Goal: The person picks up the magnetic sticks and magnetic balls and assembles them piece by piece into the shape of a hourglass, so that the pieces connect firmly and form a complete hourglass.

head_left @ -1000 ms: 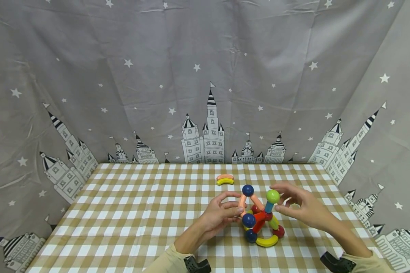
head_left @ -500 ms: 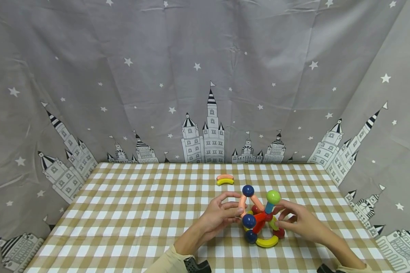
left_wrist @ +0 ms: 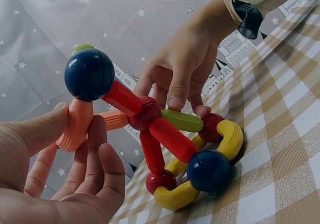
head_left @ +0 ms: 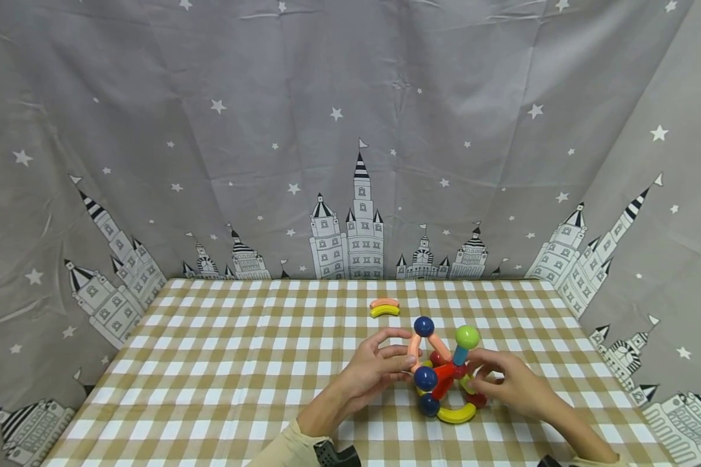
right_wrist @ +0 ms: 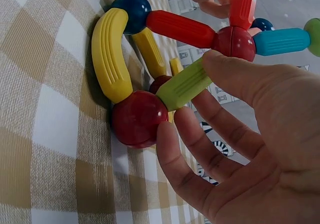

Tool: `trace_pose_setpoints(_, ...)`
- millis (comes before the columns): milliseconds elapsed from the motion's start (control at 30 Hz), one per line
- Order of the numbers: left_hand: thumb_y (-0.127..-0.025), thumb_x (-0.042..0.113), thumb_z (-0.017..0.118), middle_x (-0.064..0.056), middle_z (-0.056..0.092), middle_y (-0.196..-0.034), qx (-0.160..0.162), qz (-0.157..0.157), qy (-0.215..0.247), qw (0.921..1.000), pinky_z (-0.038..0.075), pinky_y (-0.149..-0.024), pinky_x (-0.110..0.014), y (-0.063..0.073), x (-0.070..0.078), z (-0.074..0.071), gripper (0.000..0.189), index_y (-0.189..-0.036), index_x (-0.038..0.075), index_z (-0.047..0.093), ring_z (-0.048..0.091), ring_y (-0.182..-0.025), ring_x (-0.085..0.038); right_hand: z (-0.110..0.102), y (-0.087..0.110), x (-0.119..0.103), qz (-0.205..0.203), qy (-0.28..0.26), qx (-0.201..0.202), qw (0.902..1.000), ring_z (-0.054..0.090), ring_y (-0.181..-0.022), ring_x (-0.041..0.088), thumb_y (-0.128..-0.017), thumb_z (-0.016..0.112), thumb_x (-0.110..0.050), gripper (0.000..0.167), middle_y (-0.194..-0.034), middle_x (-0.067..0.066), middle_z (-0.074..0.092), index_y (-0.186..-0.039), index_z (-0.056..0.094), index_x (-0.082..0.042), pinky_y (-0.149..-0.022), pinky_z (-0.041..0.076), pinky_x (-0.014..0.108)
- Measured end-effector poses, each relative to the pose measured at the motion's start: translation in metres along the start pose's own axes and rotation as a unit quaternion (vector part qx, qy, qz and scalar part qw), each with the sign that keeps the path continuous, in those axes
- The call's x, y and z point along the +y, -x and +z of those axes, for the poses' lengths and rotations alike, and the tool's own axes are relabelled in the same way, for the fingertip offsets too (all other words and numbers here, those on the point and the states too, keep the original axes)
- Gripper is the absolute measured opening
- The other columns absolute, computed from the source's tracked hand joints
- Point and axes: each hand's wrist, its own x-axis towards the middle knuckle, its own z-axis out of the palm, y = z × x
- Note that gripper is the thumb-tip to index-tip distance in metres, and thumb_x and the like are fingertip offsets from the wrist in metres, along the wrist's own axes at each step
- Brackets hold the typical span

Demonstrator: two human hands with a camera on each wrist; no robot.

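Observation:
A toy of magnetic sticks and balls stands on the table in front of me, its base made of yellow curved sticks (right_wrist: 109, 53) with red and blue balls. My left hand (head_left: 369, 368) pinches an orange curved stick (left_wrist: 77, 124) below a dark blue ball (left_wrist: 89, 74). At the other side, my right hand (head_left: 514, 383) holds a light green stick (right_wrist: 185, 86) between thumb and fingers. That stick joins a lower red ball (right_wrist: 140, 119) to the central red ball (right_wrist: 234, 42). A teal stick (right_wrist: 282, 42) topped by a green ball (head_left: 467, 336) rises from the centre.
Two loose curved sticks, one orange (head_left: 384, 302) and one yellow (head_left: 385, 311), lie side by side behind the toy. A checked cloth (head_left: 222, 376) covers the table. Behind it hangs a grey curtain (head_left: 280, 162) printed with castles and stars.
My right hand has come down from beside the green ball to the light green stick and taken hold of it. My left hand and the toy have stayed nearly still.

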Motion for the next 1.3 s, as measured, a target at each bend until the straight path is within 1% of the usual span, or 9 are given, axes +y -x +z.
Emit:
trace_pose_setpoints(167, -0.093, 0.0, 0.074, -0.017, 0.072, -0.117, 0.004, -0.002, -0.001, 1.0, 0.059, -0.081, -0.037, 0.001, 0.001, 0.0, 0.042, -0.131, 0.008, 0.059, 0.071, -0.095, -0.021, 0.003, -0.001, 0.0, -0.013, 0.004, 0.014, 0.9998, 0.066, -0.085, 0.01, -0.094, 0.076, -0.021, 0.025, -0.104, -0.001, 0.072, -0.117, 0.069, -0.012, -0.078, 0.056, 0.029)
trace_pose_setpoints(333, -0.093, 0.002, 0.075, -0.02, 0.07, -0.12, 0.009, -0.004, -0.007, 0.9999, 0.058, -0.083, -0.037, 0.003, 0.003, -0.003, 0.043, -0.132, 0.008, 0.059, 0.071, -0.096, -0.022, 0.007, -0.004, -0.001, -0.023, -0.006, 0.015, 0.9996, 0.067, -0.085, 0.012, -0.095, 0.075, -0.02, 0.024, -0.104, -0.001, 0.073, -0.117, 0.07, -0.013, -0.077, 0.057, 0.029)
trace_pose_setpoints(567, -0.093, 0.003, 0.074, -0.025, 0.066, -0.129, 0.004, -0.004, -0.004, 1.0, 0.057, -0.083, -0.034, 0.009, 0.009, -0.012, 0.045, -0.135, 0.008, 0.057, 0.07, -0.093, -0.019, 0.016, -0.01, -0.002, -0.066, -0.025, 0.023, 0.9972, 0.068, -0.09, 0.013, -0.094, 0.076, -0.018, 0.03, -0.106, -0.003, 0.074, -0.123, 0.069, -0.013, -0.079, 0.057, 0.031)
trace_pose_setpoints(667, -0.094, 0.004, 0.073, -0.024, 0.066, -0.129, 0.002, -0.002, -0.007, 1.0, 0.057, -0.084, -0.034, 0.012, 0.011, -0.019, 0.045, -0.135, 0.008, 0.056, 0.07, -0.094, -0.019, 0.02, -0.015, -0.006, -0.066, -0.024, 0.03, 0.9971, 0.068, -0.089, 0.013, -0.095, 0.076, -0.018, 0.029, -0.105, -0.003, 0.073, -0.122, 0.069, -0.013, -0.078, 0.058, 0.031)
trace_pose_setpoints(833, -0.093, 0.003, 0.073, -0.021, 0.069, -0.123, 0.004, 0.008, -0.015, 0.9998, 0.057, -0.083, -0.035, 0.016, 0.014, -0.032, 0.044, -0.134, 0.007, 0.057, 0.07, -0.094, -0.02, 0.028, -0.024, -0.013, -0.037, -0.018, 0.024, 0.9988, 0.067, -0.087, 0.012, -0.095, 0.076, -0.021, 0.028, -0.103, -0.003, 0.072, -0.121, 0.07, -0.014, -0.078, 0.057, 0.029)
trace_pose_setpoints(967, -0.094, 0.003, 0.073, -0.02, 0.069, -0.123, 0.013, 0.006, -0.02, 0.9997, 0.057, -0.083, -0.035, 0.02, 0.018, -0.041, 0.042, -0.133, 0.008, 0.056, 0.07, -0.094, -0.02, 0.036, -0.032, -0.017, -0.048, -0.02, 0.024, 0.9984, 0.066, -0.088, 0.012, -0.094, 0.077, -0.018, 0.029, -0.103, -0.002, 0.071, -0.121, 0.07, -0.012, -0.079, 0.057, 0.03)
trace_pose_setpoints(1100, -0.095, 0.004, 0.073, -0.02, 0.068, -0.124, 0.024, 0.002, -0.022, 0.9995, 0.056, -0.083, -0.034, 0.024, 0.022, -0.05, 0.043, -0.134, 0.008, 0.055, 0.069, -0.093, -0.02, 0.042, -0.04, -0.023, -0.046, -0.012, 0.03, 0.9984, 0.066, -0.087, 0.011, -0.093, 0.078, -0.02, 0.029, -0.101, -0.004, 0.071, -0.12, 0.07, -0.014, -0.077, 0.057, 0.03)
trace_pose_setpoints(1233, -0.095, 0.005, 0.072, -0.019, 0.069, -0.124, 0.033, 0.006, -0.029, 0.999, 0.056, -0.084, -0.035, 0.029, 0.025, -0.06, 0.043, -0.134, 0.008, 0.054, 0.069, -0.099, -0.022, 0.048, -0.049, -0.029, -0.046, -0.017, 0.021, 0.9986, 0.067, -0.086, 0.013, -0.094, 0.077, -0.021, 0.029, -0.1, -0.003, 0.071, -0.121, 0.07, -0.014, -0.077, 0.057, 0.03)
trace_pose_setpoints(1300, -0.096, 0.006, 0.071, -0.02, 0.069, -0.125, 0.034, 0.01, -0.031, 0.9989, 0.057, -0.085, -0.036, 0.032, 0.027, -0.065, 0.042, -0.135, 0.008, 0.054, 0.069, -0.102, -0.023, 0.052, -0.053, -0.031, -0.054, -0.023, 0.019, 0.9981, 0.067, -0.087, 0.014, -0.094, 0.076, -0.021, 0.029, -0.101, -0.003, 0.071, -0.122, 0.07, -0.014, -0.078, 0.057, 0.031)
